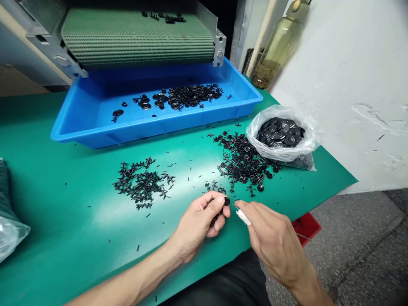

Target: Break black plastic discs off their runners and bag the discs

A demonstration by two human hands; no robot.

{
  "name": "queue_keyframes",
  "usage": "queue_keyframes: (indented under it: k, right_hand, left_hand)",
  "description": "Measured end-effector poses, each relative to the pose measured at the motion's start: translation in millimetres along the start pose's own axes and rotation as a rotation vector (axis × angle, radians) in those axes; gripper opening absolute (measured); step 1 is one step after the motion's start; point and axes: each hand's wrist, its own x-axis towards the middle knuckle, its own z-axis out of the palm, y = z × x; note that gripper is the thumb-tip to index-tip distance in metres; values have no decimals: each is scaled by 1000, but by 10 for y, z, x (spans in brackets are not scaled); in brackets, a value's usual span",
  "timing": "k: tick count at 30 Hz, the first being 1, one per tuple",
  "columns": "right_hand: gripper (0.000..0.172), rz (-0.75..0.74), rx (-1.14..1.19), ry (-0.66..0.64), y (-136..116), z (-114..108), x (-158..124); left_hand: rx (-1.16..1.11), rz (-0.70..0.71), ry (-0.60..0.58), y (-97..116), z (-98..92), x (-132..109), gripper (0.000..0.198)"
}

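The left hand covers most of a small black part. The tip of the white tool in the right hand is too small to make out. The worktop hides most of a red box.

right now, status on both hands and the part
Left hand pinches black part. Right hand holds white tool, tip near it. Pile of black pieces just beyond, untouched.

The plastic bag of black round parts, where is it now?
In the head view, the plastic bag sits at the right of the green table, beside the loose pile of black parts, near the blue tray's right corner.
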Motion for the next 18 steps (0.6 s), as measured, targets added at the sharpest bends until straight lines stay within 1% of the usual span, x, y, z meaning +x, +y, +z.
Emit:
queue_keyframes:
  k: [6,12,16,18]
  right_hand:
    - [34,-8,-37,-37,-21,-4,34]
    - [34,6,-109,-63,-21,41,35]
    - [31,3,-181,-30,-56,66,43]
    - [30,14,-148,-9,-96,96,44]
  left_hand:
    - [-22,0,-24,-1,-12,2,28]
    - [-40,5,-41,5,-8,11,24]
    - [41,54,-52,-26,-47,25,28]
    - [95,84,-30,-56,-65,29,29]
